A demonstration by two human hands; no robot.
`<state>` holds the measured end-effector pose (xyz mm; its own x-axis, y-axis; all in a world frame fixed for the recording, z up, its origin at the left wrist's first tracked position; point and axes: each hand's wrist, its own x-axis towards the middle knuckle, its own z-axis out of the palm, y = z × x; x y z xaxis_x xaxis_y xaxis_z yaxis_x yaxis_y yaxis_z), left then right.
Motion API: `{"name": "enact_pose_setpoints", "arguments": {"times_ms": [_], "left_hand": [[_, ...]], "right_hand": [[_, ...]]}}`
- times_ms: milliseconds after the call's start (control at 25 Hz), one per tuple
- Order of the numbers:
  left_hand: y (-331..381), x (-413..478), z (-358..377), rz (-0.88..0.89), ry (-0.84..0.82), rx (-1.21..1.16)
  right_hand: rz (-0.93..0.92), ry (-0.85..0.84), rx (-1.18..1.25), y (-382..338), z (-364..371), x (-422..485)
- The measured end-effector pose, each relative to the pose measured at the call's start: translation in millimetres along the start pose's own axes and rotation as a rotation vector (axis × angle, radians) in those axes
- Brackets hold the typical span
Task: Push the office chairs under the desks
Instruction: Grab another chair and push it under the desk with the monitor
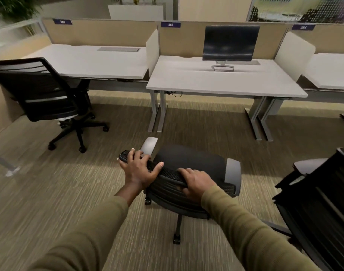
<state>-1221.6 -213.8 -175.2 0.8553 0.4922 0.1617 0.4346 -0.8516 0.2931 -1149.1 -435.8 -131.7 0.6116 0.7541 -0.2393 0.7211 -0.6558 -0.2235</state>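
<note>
A black office chair (188,159) with grey armrests stands on the carpet right in front of me, its seat facing the middle desk (222,83), about a chair's length short of it. My left hand (140,170) grips the left end of the backrest's top edge. My right hand (196,182) grips the same edge further right. A second black chair (42,89) stands at the left, angled, partly under the left desk (93,63). A third black chair (319,194) sits at the right edge, only partly in view.
A monitor (229,44) stands at the back of the middle desk. Beige partitions (101,33) run behind the desks, with side dividers between them. Grey desk legs (157,112) flank the open space beneath the middle desk. A third desk (331,71) is at the far right.
</note>
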Motion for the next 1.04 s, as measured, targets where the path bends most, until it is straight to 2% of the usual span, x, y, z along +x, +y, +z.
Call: {"name": "enact_pose_setpoints", "arguments": {"times_ms": [200, 480, 680, 760, 920, 1040], "left_hand": [[35.0, 60.9, 15.2, -0.016, -0.023, -0.033], [73.2, 158.4, 32.2, -0.030, -0.121, 0.059], [95.3, 227.7, 41.7, 0.084, -0.168, 0.205], [105.9, 260.2, 46.5, 0.113, -0.197, 0.204], [130.5, 323.5, 58.8, 0.126, -0.222, 0.264], [143.1, 368.8, 71.5, 0.128, -0.225, 0.285]], "right_hand": [[0.044, 0.044, -0.024, 58.6, -23.9, 50.8], [-0.006, 0.054, -0.055, 139.4, -65.7, 138.4], [-0.053, -0.011, -0.106, 196.4, -99.9, 205.2], [0.036, 0.026, -0.139, 215.7, -111.6, 226.0], [0.376, 0.185, -0.164, 239.5, -113.0, 240.9], [0.427, 0.248, -0.083, 257.7, -95.8, 254.0]]}}
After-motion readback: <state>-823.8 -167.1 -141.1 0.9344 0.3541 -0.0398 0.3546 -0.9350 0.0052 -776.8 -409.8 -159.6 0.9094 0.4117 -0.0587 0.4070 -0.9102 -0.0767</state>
